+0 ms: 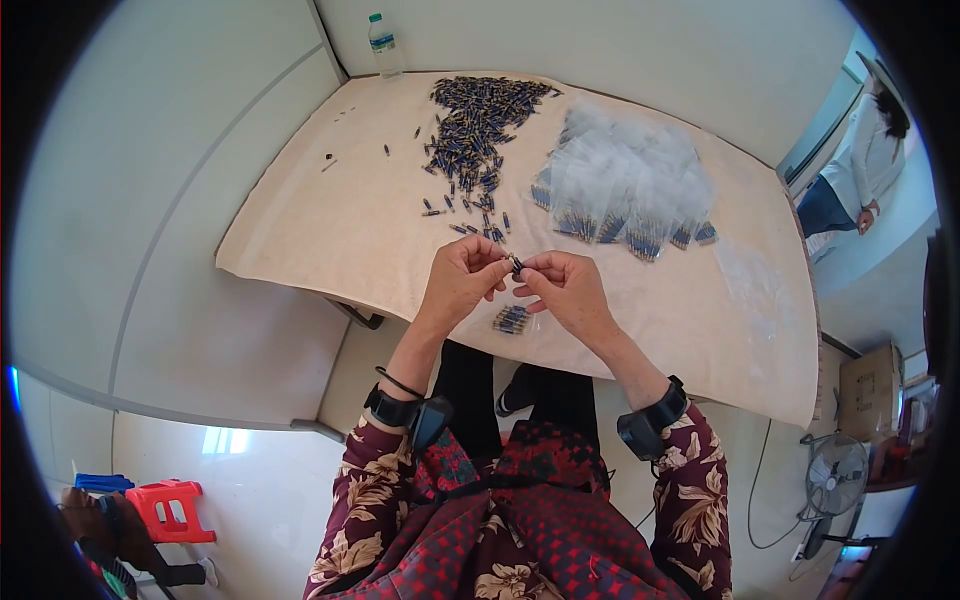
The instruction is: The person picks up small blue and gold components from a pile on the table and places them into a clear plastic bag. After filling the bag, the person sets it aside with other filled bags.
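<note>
My left hand (465, 283) and my right hand (572, 292) meet over the near part of the table, fingertips pinched together. Between them are a few small dark blue cylinders (516, 267) with gold-coloured ends; the fingers partly cover them. Just below, near the front edge, lies a neat little row of the same pieces (511, 320). Beyond my hands a large loose heap of these cylinders (475, 125) spreads toward the back, with several strays around it. To the right is a pile of clear plastic bags (630, 175), their lower ends filled with similar cylinders.
A cream cloth (330, 225) covers the table. A water bottle (383, 45) stands at the back left against the wall panels. More clear plastic (765, 290) lies at the right. On the floor are a red stool (172, 510) and a fan (836, 475). Another person (855, 160) stands far right.
</note>
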